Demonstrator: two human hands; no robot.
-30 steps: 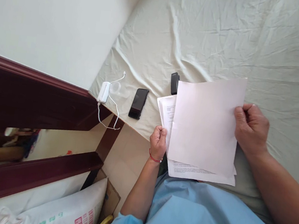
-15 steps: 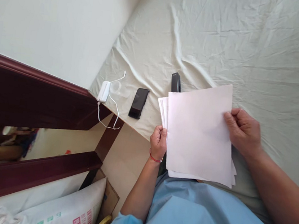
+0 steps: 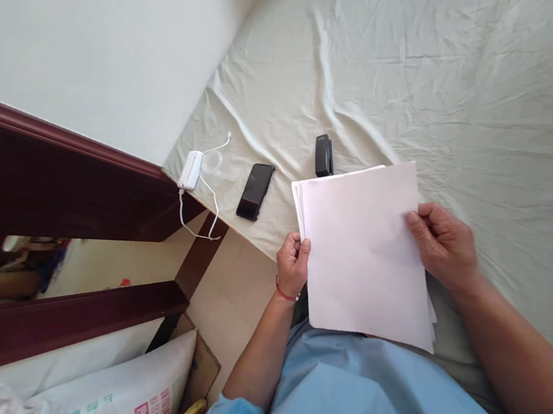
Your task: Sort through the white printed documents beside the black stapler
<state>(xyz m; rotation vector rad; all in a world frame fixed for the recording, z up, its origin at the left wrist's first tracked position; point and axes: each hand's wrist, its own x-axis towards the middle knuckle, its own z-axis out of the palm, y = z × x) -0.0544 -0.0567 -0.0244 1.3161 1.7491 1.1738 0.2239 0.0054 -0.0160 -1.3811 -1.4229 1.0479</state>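
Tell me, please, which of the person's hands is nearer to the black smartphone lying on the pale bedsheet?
Left. The left hand grips the white paper stack at its near edge, just beside the black smartphone; the right hand holds the stack's far edge.

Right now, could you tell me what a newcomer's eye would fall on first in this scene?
The white stack of papers in the middle, gripped at its left edge by the left hand and at its right edge by the right hand. Behind it on the pale bedsheet lie a black stapler, a dark phone and a white charger near the corner.
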